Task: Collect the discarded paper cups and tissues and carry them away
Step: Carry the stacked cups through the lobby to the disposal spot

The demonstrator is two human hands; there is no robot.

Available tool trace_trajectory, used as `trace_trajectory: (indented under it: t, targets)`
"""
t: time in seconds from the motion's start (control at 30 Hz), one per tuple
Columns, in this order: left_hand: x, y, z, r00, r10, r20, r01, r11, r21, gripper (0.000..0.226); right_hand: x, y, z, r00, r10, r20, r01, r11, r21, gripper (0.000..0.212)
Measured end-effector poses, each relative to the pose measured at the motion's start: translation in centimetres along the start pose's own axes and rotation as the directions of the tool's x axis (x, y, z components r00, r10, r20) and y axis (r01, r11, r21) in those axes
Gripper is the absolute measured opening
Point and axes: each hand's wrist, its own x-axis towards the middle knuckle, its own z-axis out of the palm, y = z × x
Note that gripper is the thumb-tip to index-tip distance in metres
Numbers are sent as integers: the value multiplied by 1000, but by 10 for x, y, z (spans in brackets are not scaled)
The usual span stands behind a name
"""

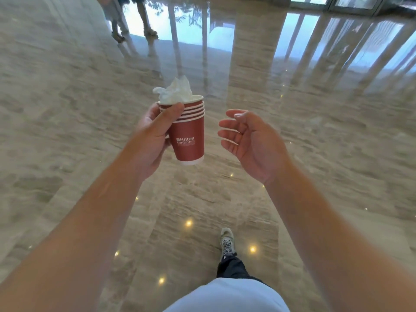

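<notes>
A stack of several red paper cups [190, 138] with white rims and white lettering is held upright in front of me. My left hand [153, 140] grips the stack from the left, thumb pressed near the top rims. Crumpled white tissues [174, 92] stick out of the top cup. My right hand [249, 138] hovers just to the right of the cups, palm turned toward them, fingers relaxed and holding nothing.
A polished beige stone floor [315, 154] with reflections spreads all around. My right foot in a grey shoe [227, 243] steps forward below. Legs of other people [132, 19] stand at the far upper left. Glass doors [337, 2] lie at the far upper right.
</notes>
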Motion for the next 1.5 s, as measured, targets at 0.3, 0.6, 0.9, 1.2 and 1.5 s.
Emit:
trace_trajectory:
  t: [0.3,0.6,0.9,1.2,1.5]
  targets:
    - [109,-11,22,999,-29,-35,30,1000,10,75,125,-34,-28,996,38,84,-32,997,-69,27]
    - [180,-17,27,995,-53,-90,51,998,-32,78,208,-46,-39,986,69,155,-55,994,-94,21]
    - [230,-28,-9,983,-101,-151,92,994,-66,83,281,-36,-18,975,127,181,-107,988,-115,22]
    - [307,-32,-99,981,-118,-153,98,986,-132,80,373,-3,48,973,172,156,-149,978,-148,25]
    - [405,-9,-211,985,-122,-123,103,984,-144,80,475,15,145,983,149,109,-132,980,-150,22]
